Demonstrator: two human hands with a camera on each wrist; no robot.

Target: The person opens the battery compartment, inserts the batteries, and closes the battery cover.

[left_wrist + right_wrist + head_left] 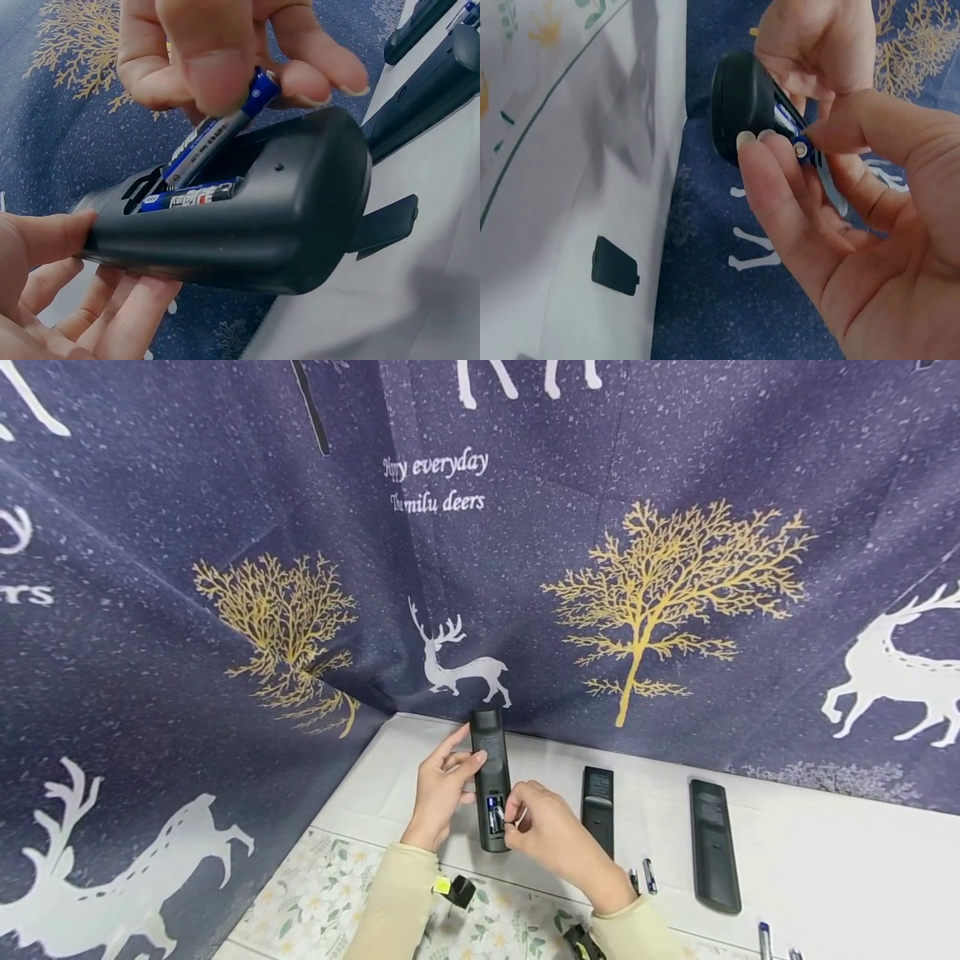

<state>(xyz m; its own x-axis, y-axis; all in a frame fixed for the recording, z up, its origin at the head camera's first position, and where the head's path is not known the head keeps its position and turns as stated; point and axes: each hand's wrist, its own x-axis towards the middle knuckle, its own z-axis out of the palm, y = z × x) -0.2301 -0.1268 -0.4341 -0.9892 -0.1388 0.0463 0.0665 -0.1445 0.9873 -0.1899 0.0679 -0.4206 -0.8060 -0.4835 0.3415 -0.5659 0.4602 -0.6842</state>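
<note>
Pale sleeves at the bottom edge, one per arm, over a white table whose near part carries a floral print. Small black item with a yellow tag on the print, between the forearms. Two loose batteries lie just beyond the right sleeve, more at the bottom right. Right hand: thumb and fingertips closed in a pinch on a tilted blue-and-silver battery, one end inside the remote's bay. Another battery lies flat in that bay. Left hand curled around the black remote, thumb on its back, holding it up before the cloth, bay facing the wearer. Small black cover rests on the white surface. Second remote lies just right of the right hand, third remote farther right. Behind the table, dark blue speckled cloth forms a corner, printed with white deer, gold trees and white lettering.
</note>
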